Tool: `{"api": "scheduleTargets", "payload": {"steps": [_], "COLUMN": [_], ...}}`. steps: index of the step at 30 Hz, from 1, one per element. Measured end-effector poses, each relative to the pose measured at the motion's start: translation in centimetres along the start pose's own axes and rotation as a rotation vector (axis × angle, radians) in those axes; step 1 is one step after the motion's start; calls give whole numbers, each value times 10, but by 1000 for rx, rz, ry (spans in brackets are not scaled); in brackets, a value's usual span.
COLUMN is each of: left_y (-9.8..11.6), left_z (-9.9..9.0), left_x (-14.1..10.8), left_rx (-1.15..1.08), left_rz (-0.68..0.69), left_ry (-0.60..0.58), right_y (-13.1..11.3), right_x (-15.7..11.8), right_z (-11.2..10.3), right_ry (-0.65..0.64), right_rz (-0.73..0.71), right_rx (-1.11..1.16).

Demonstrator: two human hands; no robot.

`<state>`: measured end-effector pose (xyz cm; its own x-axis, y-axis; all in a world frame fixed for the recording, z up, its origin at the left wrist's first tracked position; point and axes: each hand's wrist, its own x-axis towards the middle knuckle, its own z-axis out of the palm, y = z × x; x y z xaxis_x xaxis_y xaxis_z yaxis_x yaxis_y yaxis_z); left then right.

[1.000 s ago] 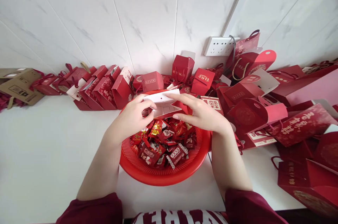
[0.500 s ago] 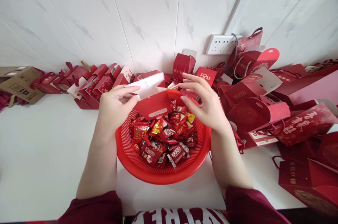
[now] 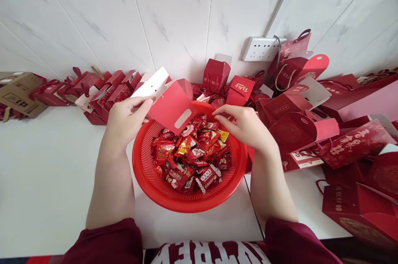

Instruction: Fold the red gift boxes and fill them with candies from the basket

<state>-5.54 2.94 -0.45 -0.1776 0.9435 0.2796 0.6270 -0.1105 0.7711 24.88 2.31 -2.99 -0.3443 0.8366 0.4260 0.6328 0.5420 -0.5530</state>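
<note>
Over the back left of a red plastic basket (image 3: 189, 206), my left hand (image 3: 126, 121) grips a red cardboard gift box (image 3: 172, 106) by its left side, thumb in front. The box is tilted, with a white inner flap raised and a pale slot on its front. Wrapped candies (image 3: 191, 156), mostly red with a little yellow and gold, lie heaped in the basket. My right hand (image 3: 244, 125) hovers above the basket's right rim, fingers bent, a gap between thumb and forefinger, and nothing visible in it. It is apart from the box.
Red gift boxes (image 3: 116, 85) line the tiled wall on the left, beside a brown carton (image 3: 23, 96). More red boxes and bags (image 3: 307, 131) crowd the right side. A white power strip (image 3: 261, 48) is on the wall. The white table (image 3: 49, 173) extends left.
The gift box has tilted and shifted slightly left with my left hand. My right hand has lowered toward the basket's right side, its fingers drawing closer together.
</note>
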Motion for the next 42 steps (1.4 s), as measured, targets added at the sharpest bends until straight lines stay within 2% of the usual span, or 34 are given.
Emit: {"api": "scheduleTargets", "payload": {"steps": [3, 5, 8, 9, 11, 14, 16, 24, 29, 34, 42], "left_y": [13, 19, 19, 17, 12, 6, 5, 7, 6, 8, 6], "left_z": [-5, -6, -5, -5, -4, -4, -5, -9, -7, -4, -3], "left_x": [-12, -16, -14, -12, -8, -4, -4, -8, -8, -8, -7], "left_rx": [24, 44, 106, 122, 139, 140, 145, 178, 174, 168, 162], "left_rz": [68, 94, 66, 54, 49, 70, 77, 72, 91, 96, 84], "left_ry": [77, 88, -31, -74, -127, -138, -144, -180, -174, -171, -182], "right_y": [-11, -20, -34, -39, -46, -53, -52, -28, -2, 17, 20], "right_x": [-3, -8, -18, -21, -27, -30, -28, -17, -9, -3, -4], "right_z": [7, 13, 26, 32, 44, 57, 60, 35, 30, 30, 27], "right_ry": [-148, -384, -871, -988, -1100, -1104, -1069, -827, -659, -642, -625], "right_rz": [-20, -87, -186, -212, -218, -138, -75, 10, 95, 122, 117], "right_rx": [38, 116, 210, 198, 83, -130, -183, -88, -293, -313, -273]}}
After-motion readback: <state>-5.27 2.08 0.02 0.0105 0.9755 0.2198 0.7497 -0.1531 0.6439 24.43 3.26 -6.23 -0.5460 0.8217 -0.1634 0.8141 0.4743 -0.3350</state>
